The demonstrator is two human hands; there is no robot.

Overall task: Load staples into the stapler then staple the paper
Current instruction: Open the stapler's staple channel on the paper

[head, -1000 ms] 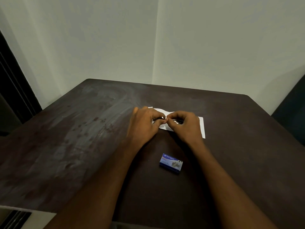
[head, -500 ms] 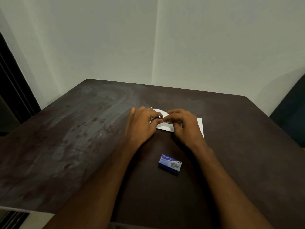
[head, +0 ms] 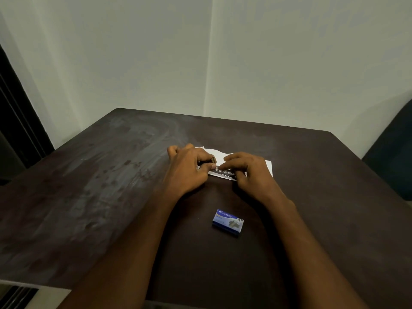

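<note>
A small stapler [head: 223, 172] lies over the white paper [head: 268, 167] in the middle of the dark table, mostly hidden by my hands. My left hand [head: 189, 169] grips its left end, thumb against the metal tip. My right hand [head: 247, 172] pinches a thin silvery strip of staples at the stapler's top, fingers curled over it. Nearer to me, between my forearms, a blue staple box [head: 227, 222] lies flat and closed.
The dark brown table [head: 100, 197] has smudged marks on its left half. Pale walls meet in a corner behind it. A dark chair back [head: 392, 166] stands at the right edge, and a dark door frame at the far left.
My hands have shifted a little apart. The metal channel of the stapler now shows between them, and my right fingers sit lower on it.
</note>
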